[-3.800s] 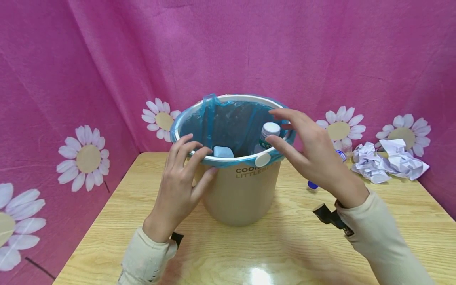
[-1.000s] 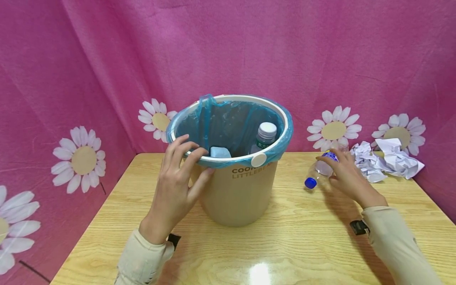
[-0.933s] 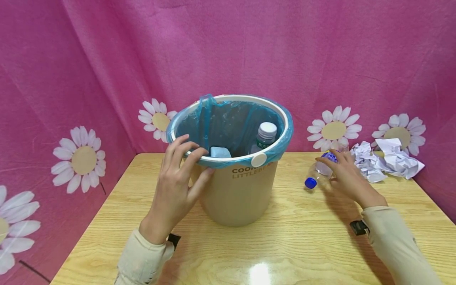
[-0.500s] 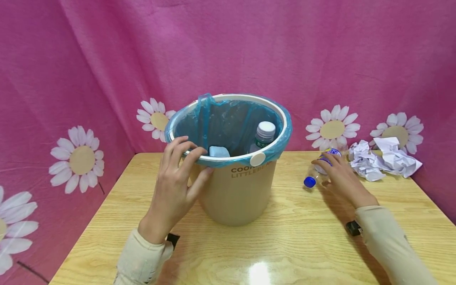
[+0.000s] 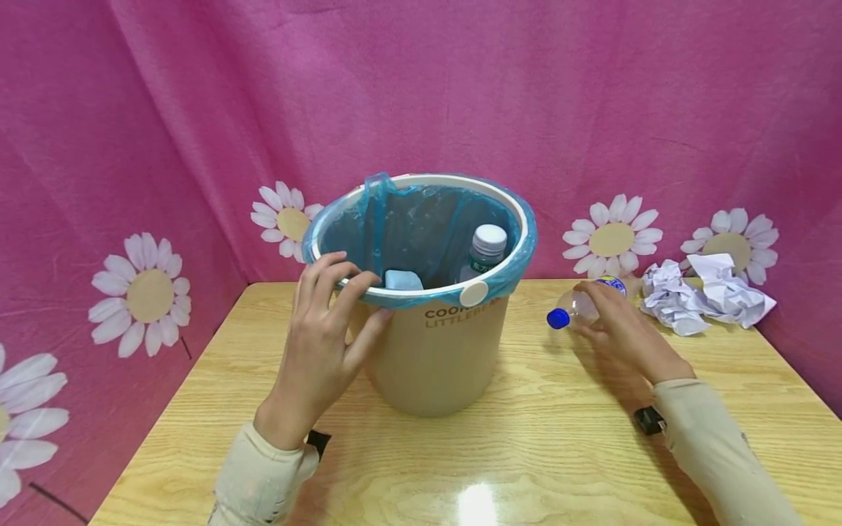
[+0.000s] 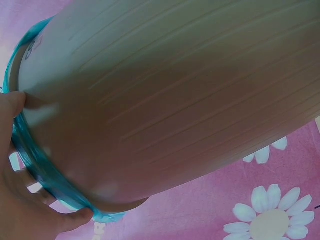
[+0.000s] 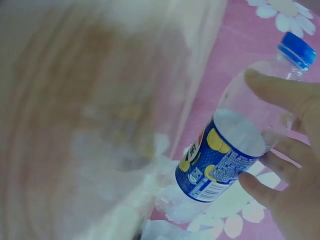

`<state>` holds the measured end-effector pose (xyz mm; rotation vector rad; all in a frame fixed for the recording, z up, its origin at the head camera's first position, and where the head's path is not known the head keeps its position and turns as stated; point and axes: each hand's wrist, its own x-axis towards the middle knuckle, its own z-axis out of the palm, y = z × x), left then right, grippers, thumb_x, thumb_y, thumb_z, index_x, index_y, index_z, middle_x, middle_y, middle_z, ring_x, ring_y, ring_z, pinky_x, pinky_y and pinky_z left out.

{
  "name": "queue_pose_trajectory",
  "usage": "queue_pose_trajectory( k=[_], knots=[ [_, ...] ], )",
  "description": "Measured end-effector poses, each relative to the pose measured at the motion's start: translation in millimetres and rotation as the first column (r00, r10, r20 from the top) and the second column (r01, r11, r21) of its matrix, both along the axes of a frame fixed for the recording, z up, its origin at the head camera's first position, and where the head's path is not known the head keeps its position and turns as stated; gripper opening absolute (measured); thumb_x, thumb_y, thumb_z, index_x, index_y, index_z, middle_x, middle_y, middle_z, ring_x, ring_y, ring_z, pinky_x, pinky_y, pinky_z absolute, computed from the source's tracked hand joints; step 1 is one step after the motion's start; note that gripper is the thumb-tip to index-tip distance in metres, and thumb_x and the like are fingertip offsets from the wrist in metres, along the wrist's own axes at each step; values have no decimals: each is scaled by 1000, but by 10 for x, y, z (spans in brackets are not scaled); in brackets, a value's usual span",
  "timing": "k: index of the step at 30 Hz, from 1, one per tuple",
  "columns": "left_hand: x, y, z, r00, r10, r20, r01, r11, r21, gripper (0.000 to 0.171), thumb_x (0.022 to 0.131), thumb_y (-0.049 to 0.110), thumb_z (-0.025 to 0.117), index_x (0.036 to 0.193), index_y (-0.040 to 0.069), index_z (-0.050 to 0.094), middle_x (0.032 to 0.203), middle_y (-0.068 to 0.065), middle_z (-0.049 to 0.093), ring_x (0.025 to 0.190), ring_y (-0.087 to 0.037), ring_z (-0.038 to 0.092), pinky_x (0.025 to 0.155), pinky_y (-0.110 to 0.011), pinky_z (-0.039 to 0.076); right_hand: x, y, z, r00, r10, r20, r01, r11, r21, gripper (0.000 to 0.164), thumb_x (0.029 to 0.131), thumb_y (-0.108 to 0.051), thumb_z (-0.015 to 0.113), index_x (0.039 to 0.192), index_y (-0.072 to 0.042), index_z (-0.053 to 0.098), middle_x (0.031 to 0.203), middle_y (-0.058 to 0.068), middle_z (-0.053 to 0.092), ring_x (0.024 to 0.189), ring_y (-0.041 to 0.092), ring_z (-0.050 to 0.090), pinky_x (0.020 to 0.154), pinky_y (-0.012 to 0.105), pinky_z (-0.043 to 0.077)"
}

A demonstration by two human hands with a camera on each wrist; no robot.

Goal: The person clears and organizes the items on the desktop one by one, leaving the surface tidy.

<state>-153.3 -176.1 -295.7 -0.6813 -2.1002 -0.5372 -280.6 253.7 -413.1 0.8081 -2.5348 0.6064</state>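
A beige trash bin point(image 5: 434, 365) lined with a blue plastic bag stands on the wooden table. My left hand point(image 5: 321, 336) grips its near-left rim, fingers over the edge and thumb against the outer wall. In the left wrist view, the thumb lies on the wall close to the liner point(image 6: 37, 162). Right of the bin, my right hand point(image 5: 621, 329) holds a clear plastic bottle point(image 7: 215, 160) with a blue cap and blue-and-yellow label. Its thumb and fingers are around the bottle, which tilts with the cap toward the bin.
Inside the bin are a white-capped bottle point(image 5: 485, 252) and a light-blue object point(image 5: 403, 280). Crumpled white paper point(image 5: 677, 299) lies at the table's back right, beyond my right hand. A pink flowered curtain point(image 5: 421, 88) borders the table point(image 5: 539, 453) behind and at the sides.
My right hand moved from the bin's rim to the bottle lying on the table and took hold of it. The bottle's cap end has shifted left and up. My left hand stays on the rim.
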Motion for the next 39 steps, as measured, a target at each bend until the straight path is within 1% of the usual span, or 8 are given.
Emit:
queue_pose_trajectory(
  k=[8, 16, 20, 24, 29, 31, 35, 39],
  knots=[
    [6, 5, -1, 1000, 3, 5, -3, 1000, -2, 37, 89, 24, 73, 122, 11, 61, 122, -15, 54, 136, -32, 38, 111, -55, 32, 79, -26, 280, 999, -23, -42, 16, 988, -156, 66, 80, -10, 82, 136, 2, 48, 124, 24, 59, 103, 37, 55, 86, 53, 43],
    [3, 9, 1, 1000, -6, 3, 6, 1000, 8, 37, 88, 22, 74, 121, 11, 61, 122, -15, 55, 136, -33, 39, 111, -56, 33, 181, 13, 501, 994, -94, 49, 104, 949, -298, 64, 88, -17, 77, 142, -3, 46, 133, 28, 56, 110, 43, 58, 88, 54, 45],
    [6, 6, 6, 1000, -2, 7, 2, 1000, 0, 37, 89, 23, 73, 122, 11, 61, 122, -15, 54, 136, -33, 38, 111, -55, 34, 219, 49, 562, 989, -135, 62, 149, 927, -344, 63, 91, -20, 74, 145, -9, 44, 132, 30, 57, 105, 45, 61, 88, 35, 47],
    [10, 6, 4, 1000, 1, 3, -1, 1000, -2, 37, 89, 23, 73, 122, 11, 61, 122, -15, 54, 137, -33, 38, 111, -55, 33, 246, 91, 606, 985, -170, 37, 171, 908, -383, 60, 92, -20, 72, 145, -14, 45, 120, 24, 64, 97, 20, 66, 79, 7, 40],
    [10, 10, -2, 1000, 5, 6, -5, 1000, 3, 38, 88, 22, 74, 122, 11, 61, 123, -15, 54, 137, -33, 38, 110, -56, 35, 269, 125, 658, 984, -178, 20, 169, 885, -433, 57, 93, -19, 71, 145, -14, 47, 113, 18, 66, 90, -14, 53, 79, 4, 42],
    [10, 10, -5, 1000, 7, 8, -7, 1000, 5, 39, 87, 22, 75, 122, 12, 61, 123, -15, 54, 137, -33, 38, 110, -56, 35, 286, 127, 686, 985, -172, 33, 168, 873, -458, 56, 93, -19, 71, 144, -14, 48, 112, 10, 66, 91, -14, 54, 80, 5, 43],
    [11, 8, -6, 1000, 12, 12, -12, 1000, 6, 39, 87, 22, 75, 122, 12, 61, 123, -15, 54, 137, -33, 38, 109, -57, 36, 327, 123, 747, 983, -175, 63, 183, 855, -485, 56, 93, -20, 71, 144, -16, 49, 116, 12, 65, 93, -12, 55, 80, 4, 43],
    [11, 6, -6, 1000, 19, 16, -19, 1000, 3, 40, 87, 22, 75, 123, 12, 61, 124, -15, 54, 137, -33, 38, 109, -57, 36, 356, 111, 795, 981, -183, 66, 191, 837, -513, 50, 94, -21, 70, 140, -11, 51, 110, -4, 67, 92, -12, 57, 80, 4, 44]
  ],
)
